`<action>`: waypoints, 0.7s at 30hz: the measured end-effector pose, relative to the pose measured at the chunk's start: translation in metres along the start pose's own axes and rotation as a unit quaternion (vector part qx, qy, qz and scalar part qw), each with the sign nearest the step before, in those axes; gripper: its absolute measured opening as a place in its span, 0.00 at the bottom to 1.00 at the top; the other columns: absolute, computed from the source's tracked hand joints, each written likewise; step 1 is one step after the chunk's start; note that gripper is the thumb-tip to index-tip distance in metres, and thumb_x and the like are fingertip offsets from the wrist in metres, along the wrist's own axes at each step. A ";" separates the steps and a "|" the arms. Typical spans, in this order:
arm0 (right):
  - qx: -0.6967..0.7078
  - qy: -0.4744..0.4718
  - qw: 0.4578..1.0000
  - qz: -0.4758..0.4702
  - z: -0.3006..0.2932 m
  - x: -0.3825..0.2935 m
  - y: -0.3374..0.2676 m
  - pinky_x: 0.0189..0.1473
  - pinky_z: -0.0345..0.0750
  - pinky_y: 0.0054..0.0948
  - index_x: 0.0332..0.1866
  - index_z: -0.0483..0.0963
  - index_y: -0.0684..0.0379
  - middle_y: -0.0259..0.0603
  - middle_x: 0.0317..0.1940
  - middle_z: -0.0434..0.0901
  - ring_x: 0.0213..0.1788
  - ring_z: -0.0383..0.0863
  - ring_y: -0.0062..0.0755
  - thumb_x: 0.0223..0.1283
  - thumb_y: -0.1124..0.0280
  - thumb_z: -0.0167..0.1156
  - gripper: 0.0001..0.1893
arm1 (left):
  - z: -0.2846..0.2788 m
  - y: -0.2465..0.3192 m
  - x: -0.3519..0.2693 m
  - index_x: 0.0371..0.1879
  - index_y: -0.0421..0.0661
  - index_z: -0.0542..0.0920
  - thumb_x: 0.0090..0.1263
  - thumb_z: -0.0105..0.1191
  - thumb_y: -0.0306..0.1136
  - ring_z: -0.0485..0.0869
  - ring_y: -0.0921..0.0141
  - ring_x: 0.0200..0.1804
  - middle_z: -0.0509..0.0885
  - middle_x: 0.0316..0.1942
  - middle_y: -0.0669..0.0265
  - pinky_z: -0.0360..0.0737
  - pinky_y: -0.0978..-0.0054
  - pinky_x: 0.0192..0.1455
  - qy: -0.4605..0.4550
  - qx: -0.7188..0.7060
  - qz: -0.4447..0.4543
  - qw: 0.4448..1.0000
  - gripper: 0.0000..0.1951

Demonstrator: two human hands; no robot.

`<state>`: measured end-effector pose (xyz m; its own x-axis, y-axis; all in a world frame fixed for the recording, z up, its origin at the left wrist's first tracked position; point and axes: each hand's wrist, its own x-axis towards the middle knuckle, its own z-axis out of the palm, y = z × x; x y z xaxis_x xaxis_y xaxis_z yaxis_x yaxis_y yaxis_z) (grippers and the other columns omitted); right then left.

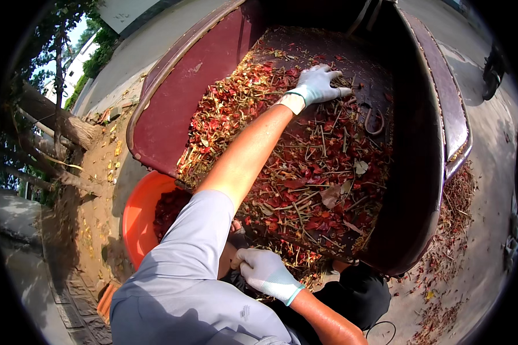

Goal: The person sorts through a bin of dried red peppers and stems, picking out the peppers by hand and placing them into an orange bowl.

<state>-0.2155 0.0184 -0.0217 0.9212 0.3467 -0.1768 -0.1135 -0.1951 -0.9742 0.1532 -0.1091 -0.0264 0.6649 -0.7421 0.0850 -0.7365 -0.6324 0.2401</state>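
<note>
A dark-red cargo bed (198,82) with raised sides lies before me. Over its floor are spread broken dried red chili pieces (237,101), pale seeds, stalks and a few dry leaves. My left hand (321,84), in a white knit glove, reaches far into the bed. Its fingers are spread, palm down on the loose bits near the bare part of the floor. My right hand (267,271), gloved too, is held close to my body below the bed's front edge. Its fingers are curled in and nothing shows in them.
An orange plastic basin (138,215) with dark red pods stands under the bed's left corner. A bent metal hook (373,123) lies inside, right of my left hand. Chili scraps (453,215) litter the concrete to the right. Tree trunks (64,116) rise at the left.
</note>
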 end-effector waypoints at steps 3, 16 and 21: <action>-0.002 0.003 1.000 -0.005 0.000 0.001 0.003 0.47 0.79 0.36 0.39 0.79 0.61 0.47 0.34 0.84 0.39 0.84 0.46 0.59 0.74 0.50 0.10 | -0.001 0.005 0.025 0.72 0.59 0.66 0.53 0.43 0.83 0.55 0.55 0.77 0.58 0.77 0.57 0.56 0.57 0.77 -0.062 0.028 -0.035 0.997 0.52; -0.013 0.025 0.999 -0.016 0.010 0.002 0.007 0.46 0.77 0.46 0.36 0.79 0.57 0.50 0.34 0.82 0.39 0.82 0.53 0.58 0.71 0.51 0.09 | -0.035 -0.013 -0.100 0.50 0.51 0.85 0.61 0.63 0.50 0.83 0.63 0.55 0.85 0.52 0.63 0.77 0.66 0.61 -0.030 -0.113 0.101 0.988 0.22; -0.055 -0.001 0.998 -0.018 0.014 0.005 -0.004 0.46 0.80 0.37 0.40 0.79 0.62 0.50 0.33 0.84 0.39 0.86 0.46 0.59 0.73 0.50 0.11 | -0.044 0.001 -0.170 0.58 0.54 0.80 0.56 0.64 0.62 0.76 0.59 0.62 0.78 0.60 0.63 0.74 0.59 0.64 0.050 -0.023 0.206 0.977 0.34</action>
<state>-0.2162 0.0334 -0.0210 0.9233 0.3569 -0.1418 -0.0381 -0.2821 -0.9586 0.0450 0.0259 0.0025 0.3235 -0.9046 0.2776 -0.9393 -0.2718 0.2092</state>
